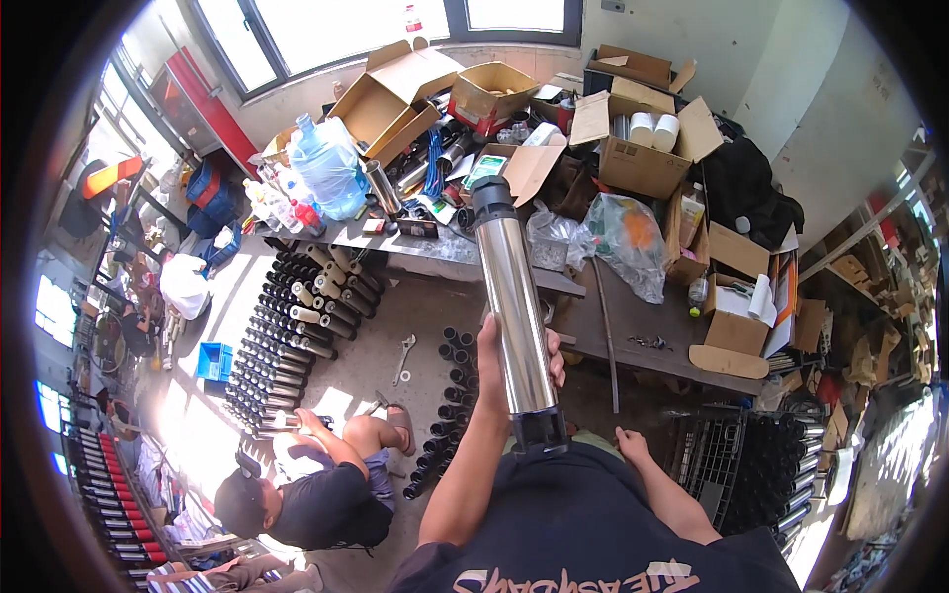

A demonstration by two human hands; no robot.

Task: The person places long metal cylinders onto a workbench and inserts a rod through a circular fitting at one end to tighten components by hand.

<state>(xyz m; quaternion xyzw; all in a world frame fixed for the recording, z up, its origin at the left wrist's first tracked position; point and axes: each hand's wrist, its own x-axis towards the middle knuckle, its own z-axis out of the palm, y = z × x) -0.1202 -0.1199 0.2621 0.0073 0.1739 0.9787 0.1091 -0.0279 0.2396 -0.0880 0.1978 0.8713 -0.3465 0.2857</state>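
My left hand (490,374) is wrapped round a shiny metal cylinder (516,306) and holds it up in front of my body. The cylinder stands slightly tilted, with a ribbed black cap (491,198) at its far end and a black fitting (540,431) with openings at the near end. Low at my right side hangs my right hand (633,444), away from the cylinder. Its fingers look curled in, and no object shows in them. Behind the cylinder lies the edge of a cluttered workbench (450,267).
Many similar black-and-metal cylinders (272,361) stand in rows on the floor at left. More black ones (450,395) stand nearer me, by a wrench (403,358). A seated person (316,494) works at lower left. A long rod (605,336) leans on the bench; a wire crate (714,457) is at right.
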